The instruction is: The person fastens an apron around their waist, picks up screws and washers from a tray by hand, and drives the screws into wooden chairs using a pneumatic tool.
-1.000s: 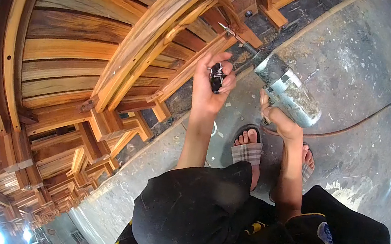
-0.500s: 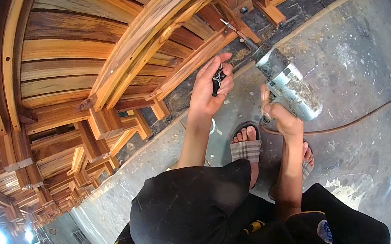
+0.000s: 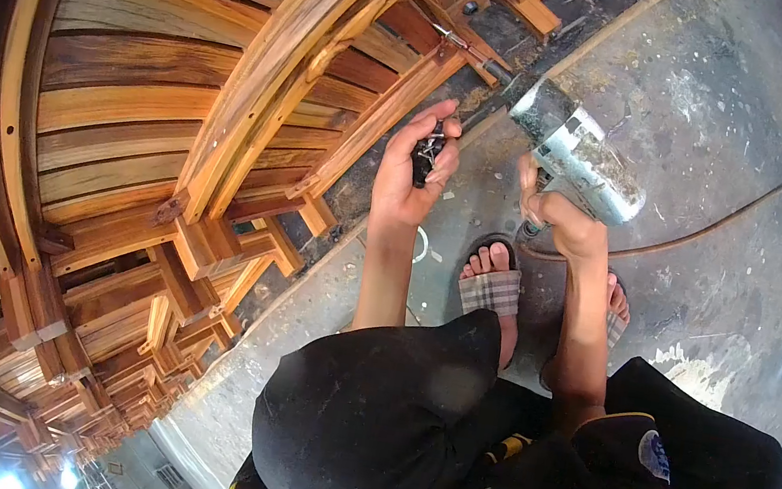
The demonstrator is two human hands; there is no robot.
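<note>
My right hand [image 3: 565, 215] is wrapped around the handle of a silver power drill [image 3: 585, 162], its worn metal body tilted up and to the left. The drill's long bit [image 3: 470, 51] reaches over a wooden rail [image 3: 394, 122] of the slatted furniture, with a bright screw-like tip at its end; whether that tip touches the wood I cannot tell. Palm up, my left hand [image 3: 413, 167] has its fingers curled around a small bunch of dark screws [image 3: 427, 154]. This hand is just below the bit, near the rail.
Slatted wooden furniture [image 3: 145, 61] with curved supports fills the left side, and more such pieces recede toward the lower left. A brown cord [image 3: 717, 228] runs from the drill across the stained grey floor [image 3: 739, 145]. My sandalled feet [image 3: 491, 285] are below my hands.
The drill has moved slightly up and left, bringing its bit further over the wood. My left hand has shifted a little left, still curled around the screws.
</note>
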